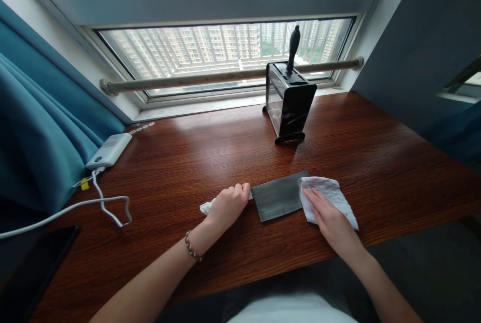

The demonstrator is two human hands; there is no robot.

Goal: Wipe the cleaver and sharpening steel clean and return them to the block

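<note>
A cleaver with a wide grey blade (280, 197) lies flat on the wooden table. My left hand (230, 203) is closed round its handle, which the fingers hide. White tissue (207, 206) sticks out from under that fist on its left side. On the blade's right end rests a white cloth (332, 193), covering the tip. My right hand (332, 220) holds this cloth against the blade, its fingers close together and fairly straight; the thumb is hidden.
A black knife block (296, 107) with clear sides stands at the back, one black-handled knife (294, 47) upright in it. On the left lie a white power bank (109, 150), its white cable (101, 195) and a dark flat device (39, 263). A blue curtain (41, 127) hangs beside the window.
</note>
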